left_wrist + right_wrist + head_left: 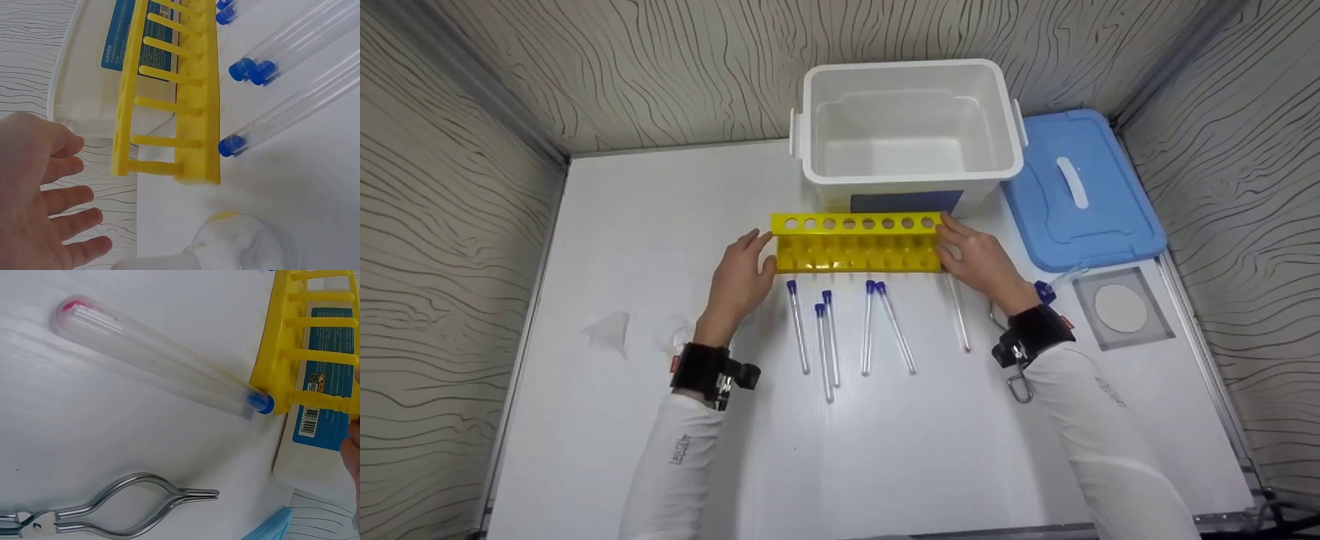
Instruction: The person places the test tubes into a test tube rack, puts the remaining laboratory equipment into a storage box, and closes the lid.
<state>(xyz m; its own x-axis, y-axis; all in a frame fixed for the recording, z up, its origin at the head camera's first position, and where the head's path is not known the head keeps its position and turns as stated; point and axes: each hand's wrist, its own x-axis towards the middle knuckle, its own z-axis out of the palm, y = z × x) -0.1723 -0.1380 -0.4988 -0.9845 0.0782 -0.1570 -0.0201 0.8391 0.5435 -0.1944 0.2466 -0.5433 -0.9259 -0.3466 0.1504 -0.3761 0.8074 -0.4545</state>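
A yellow test tube rack [858,253] stands in front of the white bin, with a row of round holes along its top. My left hand [740,277] is at its left end; in the left wrist view that hand [45,202] has its fingers spread, with a gap to the rack [197,112]. My right hand [979,259] grips the rack's right end, fingers at the top corner and thumb lower down. Several blue-capped test tubes [867,330] lie before the rack. Another test tube [152,360], red-marked at its rounded end, lies by the right hand, its cap against the rack.
Behind the rack stands an open white bin [911,178]; its blue lid [1080,217] lies to the right. Metal tongs [140,481] lie under the right wrist. A grey square with a white disc [1121,309] is at the right, a translucent funnel [609,334] at the left.
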